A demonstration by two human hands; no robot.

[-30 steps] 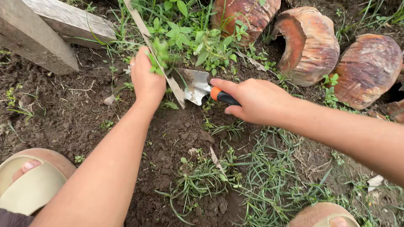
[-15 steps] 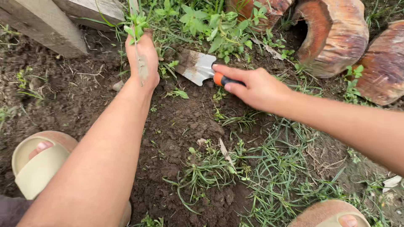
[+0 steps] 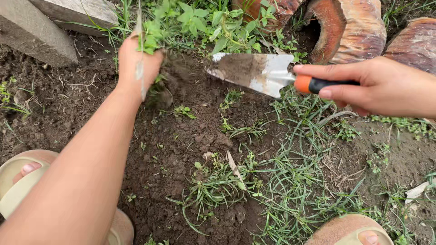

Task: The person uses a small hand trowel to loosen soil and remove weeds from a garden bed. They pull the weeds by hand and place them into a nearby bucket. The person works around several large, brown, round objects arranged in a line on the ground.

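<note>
Both hands are engaged over a patch of dug garden soil. Left hand (image 3: 135, 61), at the far left of the worked area, is closed around a clump of green weed (image 3: 152, 40), whose leaves stand up out of the fist; a pale strip of stalk or root hangs down in front of the wrist, and motion blur makes it impossible to tell whether the roots are clear of the ground. Right hand (image 3: 383, 86), on the right, is clenched on the orange-and-black handle of a hand trowel (image 3: 254, 72). The trowel is held off the ground, with its long axis running nearly level from right to left and its soil-smeared metal blade pointing towards the left hand. The blade tip stands near the weed clump but apart from it, with a gap of dark earth between; the left hand is therefore the nearer to the weed, and the tool lies to its right. Loose dark soil (image 3: 181, 149) fills the centre and left of the scene, with thin grass tufts (image 3: 290, 181) spreading across the near right. Leafy green plants (image 3: 213, 22) crowd the far edge behind the trowel. Further back on the right lie several reddish-brown husk-like shells (image 3: 349, 29), one with its hollow side facing left. A weathered timber plank (image 3: 32, 31) crosses the far left corner. Sandalled feet (image 3: 18, 181) show at the near left and near right edges.
</note>
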